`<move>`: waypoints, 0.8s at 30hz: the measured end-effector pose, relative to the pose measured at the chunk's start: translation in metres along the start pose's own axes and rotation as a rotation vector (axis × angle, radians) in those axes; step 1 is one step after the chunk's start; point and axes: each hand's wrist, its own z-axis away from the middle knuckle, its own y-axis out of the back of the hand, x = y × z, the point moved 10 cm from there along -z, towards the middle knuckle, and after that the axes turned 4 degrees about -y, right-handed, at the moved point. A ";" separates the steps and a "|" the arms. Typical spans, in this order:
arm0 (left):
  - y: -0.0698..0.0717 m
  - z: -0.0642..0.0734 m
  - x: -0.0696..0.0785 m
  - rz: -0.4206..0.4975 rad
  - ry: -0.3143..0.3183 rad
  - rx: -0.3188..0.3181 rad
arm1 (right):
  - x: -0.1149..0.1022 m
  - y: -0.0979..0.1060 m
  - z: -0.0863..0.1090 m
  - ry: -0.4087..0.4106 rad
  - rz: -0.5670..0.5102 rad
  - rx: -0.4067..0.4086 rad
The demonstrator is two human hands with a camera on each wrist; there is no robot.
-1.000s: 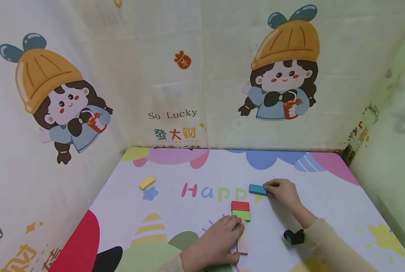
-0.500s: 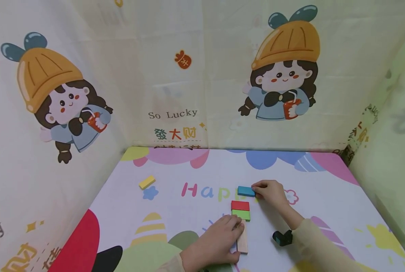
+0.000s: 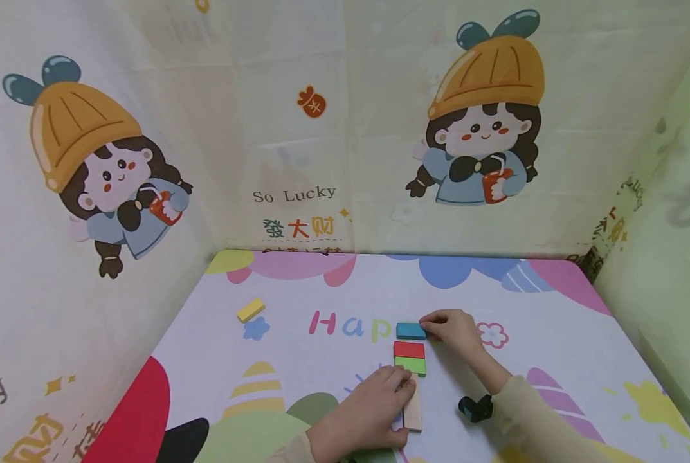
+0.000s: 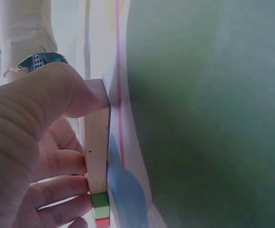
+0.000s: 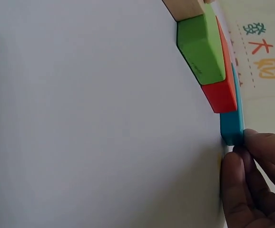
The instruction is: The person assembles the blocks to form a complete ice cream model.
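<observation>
A blue block (image 3: 411, 331) lies just beyond the red block (image 3: 409, 350), parallel to it, with a narrow gap between them in the head view. My right hand (image 3: 456, 331) pinches the blue block's right end between thumb and fingertips. Against the red block sits a green block (image 3: 415, 367), and a long plain wooden block (image 3: 413, 408) runs from it toward me. My left hand (image 3: 373, 408) holds the wooden block, thumb (image 4: 83, 97) at its near end and fingers along its left side. Part of that block is hidden under the hand.
A yellow block (image 3: 251, 310) lies apart at the left of the printed table mat (image 3: 333, 296). Patterned cloth (image 3: 373, 161) hangs behind the table and on both sides. A black device (image 3: 475, 408) is on my right wrist.
My right hand has brought the blue block leftward and slightly nearer, from the right of the row to just behind the red block. The left hand has stayed in place.
</observation>
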 end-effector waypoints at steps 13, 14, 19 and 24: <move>0.005 0.001 0.003 -0.036 0.002 0.035 | -0.007 -0.007 0.009 0.047 0.037 -0.022; 0.005 0.001 0.003 -0.035 0.003 0.035 | -0.008 -0.007 0.009 0.050 0.037 -0.022; 0.004 0.001 0.002 -0.016 0.012 0.019 | -0.009 -0.008 0.008 0.071 0.038 -0.022; 0.002 0.002 0.002 0.001 0.030 0.003 | -0.007 -0.011 0.008 0.095 0.055 -0.026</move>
